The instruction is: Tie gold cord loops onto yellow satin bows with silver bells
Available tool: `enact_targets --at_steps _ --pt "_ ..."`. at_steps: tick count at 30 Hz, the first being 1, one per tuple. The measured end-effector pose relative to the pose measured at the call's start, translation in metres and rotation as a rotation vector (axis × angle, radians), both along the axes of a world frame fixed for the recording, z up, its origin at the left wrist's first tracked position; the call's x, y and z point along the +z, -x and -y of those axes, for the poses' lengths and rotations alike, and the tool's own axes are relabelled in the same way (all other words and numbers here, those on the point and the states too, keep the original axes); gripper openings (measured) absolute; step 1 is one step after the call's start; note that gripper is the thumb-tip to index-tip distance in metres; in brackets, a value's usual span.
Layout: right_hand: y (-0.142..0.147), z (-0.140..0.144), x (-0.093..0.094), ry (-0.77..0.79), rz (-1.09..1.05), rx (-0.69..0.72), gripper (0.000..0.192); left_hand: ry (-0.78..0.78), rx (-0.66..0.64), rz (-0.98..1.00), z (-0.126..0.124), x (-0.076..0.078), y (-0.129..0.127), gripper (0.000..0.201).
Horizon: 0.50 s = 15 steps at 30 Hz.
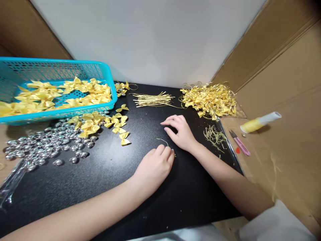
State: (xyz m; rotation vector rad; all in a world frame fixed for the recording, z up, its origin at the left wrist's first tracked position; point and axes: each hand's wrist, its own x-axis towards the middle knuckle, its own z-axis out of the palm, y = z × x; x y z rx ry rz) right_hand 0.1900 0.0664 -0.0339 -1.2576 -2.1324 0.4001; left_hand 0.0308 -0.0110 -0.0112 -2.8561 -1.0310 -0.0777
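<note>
My left hand (154,167) rests knuckles-up on the black mat (105,187), fingers curled, pinching one end of a thin gold wire (163,141) that arcs up from its fingertips. My right hand (179,132) lies palm-down just beyond it, fingers spread flat on the mat and holding nothing that I can see. Loose yellow satin bows (114,124) are scattered on the mat to the left of both hands. A bundle of gold wire lengths (153,99) lies farther back.
A blue plastic basket (54,115) of yellow bows sits at the left. Silver beads (47,144) spread below it. A heap of wired bows (210,99) is at the back right, wire scraps (215,136) near it. A pink cutter (240,143) and a yellow-white tube (260,122) lie on cardboard.
</note>
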Motion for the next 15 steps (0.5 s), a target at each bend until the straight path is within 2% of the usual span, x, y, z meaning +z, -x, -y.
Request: enact_targets --at_steps 3,5,7,15 --pt "-0.007 0.004 0.01 -0.022 0.219 0.354 0.038 -0.024 0.012 -0.015 0.003 -0.001 -0.002 0.026" --pt "-0.008 0.004 0.013 -0.018 0.339 0.468 0.04 -0.033 0.021 -0.02 0.005 -0.001 -0.003 0.028" --pt "-0.006 0.002 0.014 -0.023 0.392 0.484 0.04 -0.016 0.026 -0.02 0.007 -0.001 -0.003 0.028" --pt "-0.005 -0.006 0.007 0.014 0.375 0.354 0.044 0.063 0.013 0.032 0.007 -0.002 -0.004 0.028"
